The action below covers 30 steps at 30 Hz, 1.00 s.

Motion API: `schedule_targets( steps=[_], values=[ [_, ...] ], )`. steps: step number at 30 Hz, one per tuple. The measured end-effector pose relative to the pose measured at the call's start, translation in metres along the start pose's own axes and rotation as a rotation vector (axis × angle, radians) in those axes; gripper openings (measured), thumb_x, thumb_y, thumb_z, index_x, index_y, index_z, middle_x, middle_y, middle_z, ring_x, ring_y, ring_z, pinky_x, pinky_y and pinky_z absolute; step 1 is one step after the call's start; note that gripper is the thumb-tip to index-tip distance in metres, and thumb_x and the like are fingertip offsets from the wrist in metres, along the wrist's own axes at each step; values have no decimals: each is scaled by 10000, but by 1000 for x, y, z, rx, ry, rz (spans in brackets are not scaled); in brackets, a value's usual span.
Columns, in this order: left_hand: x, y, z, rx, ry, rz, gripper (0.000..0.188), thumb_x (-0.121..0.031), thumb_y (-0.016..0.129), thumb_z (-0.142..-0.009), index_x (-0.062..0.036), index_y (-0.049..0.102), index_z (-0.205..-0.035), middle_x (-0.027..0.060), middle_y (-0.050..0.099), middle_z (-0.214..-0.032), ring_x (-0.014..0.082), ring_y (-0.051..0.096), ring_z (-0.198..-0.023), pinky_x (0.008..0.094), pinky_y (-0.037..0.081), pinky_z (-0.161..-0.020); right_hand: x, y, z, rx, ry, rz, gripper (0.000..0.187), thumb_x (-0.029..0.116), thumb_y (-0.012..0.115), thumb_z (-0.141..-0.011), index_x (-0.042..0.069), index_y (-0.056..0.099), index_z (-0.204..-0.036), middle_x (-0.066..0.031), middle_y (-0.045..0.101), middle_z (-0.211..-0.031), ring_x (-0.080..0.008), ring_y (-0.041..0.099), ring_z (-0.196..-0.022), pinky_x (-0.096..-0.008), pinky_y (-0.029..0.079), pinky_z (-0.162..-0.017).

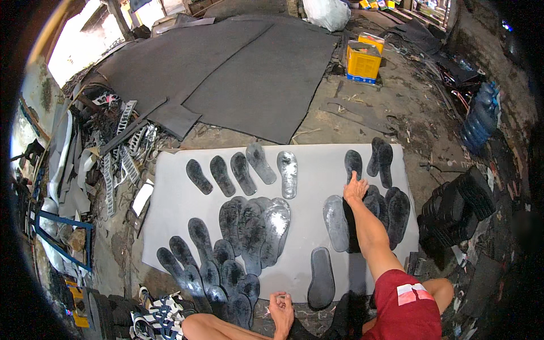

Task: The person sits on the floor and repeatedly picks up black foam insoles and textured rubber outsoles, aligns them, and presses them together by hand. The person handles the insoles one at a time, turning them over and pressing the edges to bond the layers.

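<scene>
Lying near the far edge of a smooth, pale grey rectangular sheet (306, 221), in the head view, a dark grey, shoe-shaped sole (352, 160) meets your right hand (355, 188) at its near end. You have the index finger extended over that end; whether the thumb pinches the edge, you cannot tell from here. Your arm spans a fanned group of soles, likely to keep clear of their surfaces. Your left hand (281, 310) hangs by the near edge, fingers loosely curled with the thumb close to them; whether they grip anything small is unclear. Near it lies a single dark, smooth-faced sole with a pale rim (322, 277), set apart, perhaps so its whole face stays exposed. The mottled, glossy dark soles at centre (250, 229) overlap, probably to save room. Beyond the sheet spreads broad, matt, dark grey sheet material (255, 85), flat and straight-edged along its seam.
</scene>
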<state>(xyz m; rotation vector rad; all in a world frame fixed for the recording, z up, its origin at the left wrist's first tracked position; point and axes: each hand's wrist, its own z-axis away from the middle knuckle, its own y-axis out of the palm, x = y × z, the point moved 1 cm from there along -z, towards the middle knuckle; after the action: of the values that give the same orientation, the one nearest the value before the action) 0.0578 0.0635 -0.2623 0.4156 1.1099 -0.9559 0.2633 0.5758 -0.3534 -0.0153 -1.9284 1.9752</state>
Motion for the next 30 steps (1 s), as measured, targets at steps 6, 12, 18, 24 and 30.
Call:
schedule_targets(
  steps=[6,12,18,24,30],
  values=[
    [-8,18,0,4,229,-121,343,-116,810,-953,-4,612,-1209,50,650,-814,139,595,-730,313,484,-656,-5,-28,-33,-172,243,-824,694,365,849,-861,71,506,-1388,-277,704,-1216,-404,730,-1027,-523,590,-866],
    [-150,-14,4,-62,807,-774,874,-279,938,-738,-78,553,-1496,223,480,-1551,503,347,-1515,657,236,-1263,83,-117,168,643,-505,-939,763,259,867,-895,126,422,-1500,-171,750,-1300,-243,708,-1106,-437,553,-987],
    [-240,-9,14,390,798,-985,1183,-383,953,-753,-32,317,-1686,283,383,-1682,476,296,-1602,681,177,-1296,19,-309,299,877,-981,-765,843,269,873,-828,112,388,-1499,-211,755,-1304,-311,661,-1342,-473,450,-1165],
    [-174,14,89,740,116,112,673,-205,839,-973,28,498,-1504,148,704,-1287,182,659,-1223,331,541,-1054,-55,-304,376,882,-380,-1473,1040,324,949,-837,111,252,-1578,-195,698,-1351,-291,646,-1320,-488,459,-1197],
    [-156,53,136,484,346,-674,777,-520,590,-1077,98,486,-1536,423,656,-1292,585,684,-1118,604,554,-962,-124,-209,482,730,148,-1877,688,530,399,-1166,57,367,-1664,-160,510,-1644,-271,602,-1355,-417,454,-1196]
  ],
)
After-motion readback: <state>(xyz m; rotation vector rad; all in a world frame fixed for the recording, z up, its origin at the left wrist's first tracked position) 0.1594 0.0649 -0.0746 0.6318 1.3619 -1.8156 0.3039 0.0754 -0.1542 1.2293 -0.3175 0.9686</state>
